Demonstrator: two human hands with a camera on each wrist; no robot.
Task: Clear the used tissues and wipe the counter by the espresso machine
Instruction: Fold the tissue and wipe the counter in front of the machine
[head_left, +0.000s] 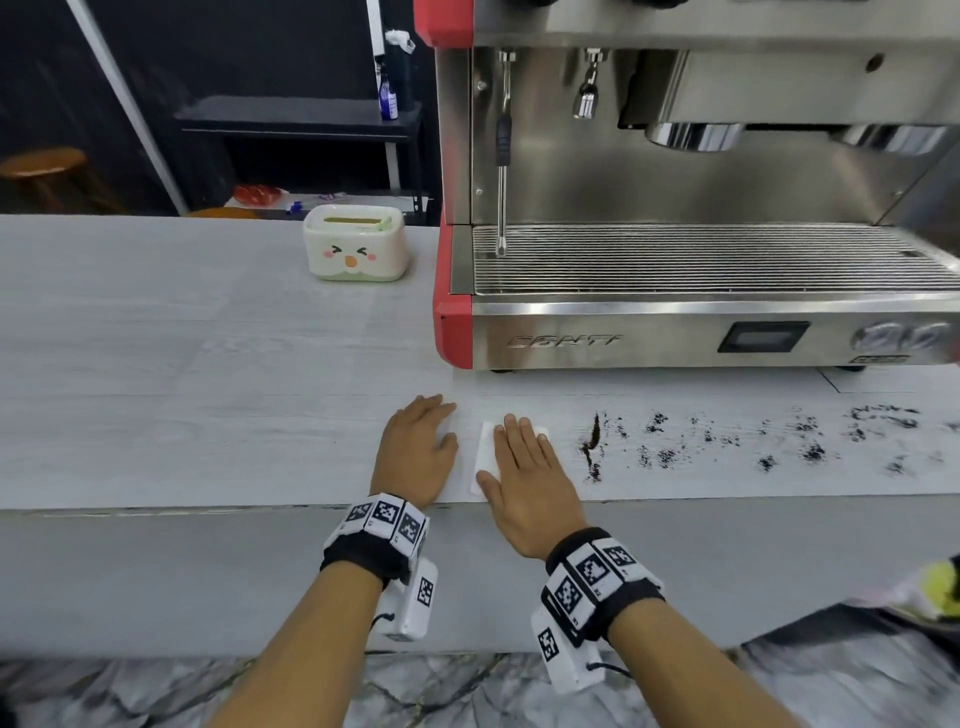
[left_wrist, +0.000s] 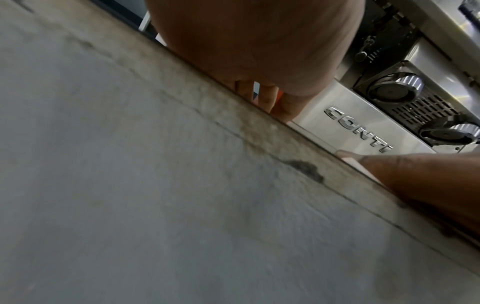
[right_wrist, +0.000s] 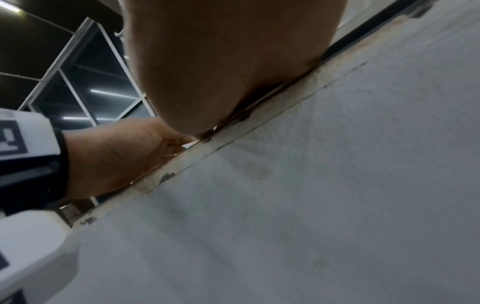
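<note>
A white folded tissue (head_left: 485, 451) lies flat on the pale counter (head_left: 208, 364) near its front edge. My right hand (head_left: 514, 447) rests flat on the tissue with straight fingers and covers most of it. Just left of it, my left hand (head_left: 431, 421) lies palm down on the bare counter, holding nothing. Dark coffee grounds (head_left: 753, 441) are scattered along the counter to the right of the tissue. The espresso machine (head_left: 675, 234) stands behind them. Each wrist view shows only the heel of its own hand, left (left_wrist: 259, 51) and right (right_wrist: 221, 61), at the counter's edge.
A white tissue box with a cartoon face (head_left: 356, 249) stands at the back, left of the machine. The machine's steam wand (head_left: 502, 171) hangs over the drip tray (head_left: 701, 260). The counter's grey front face (head_left: 208, 571) drops toward a marble floor.
</note>
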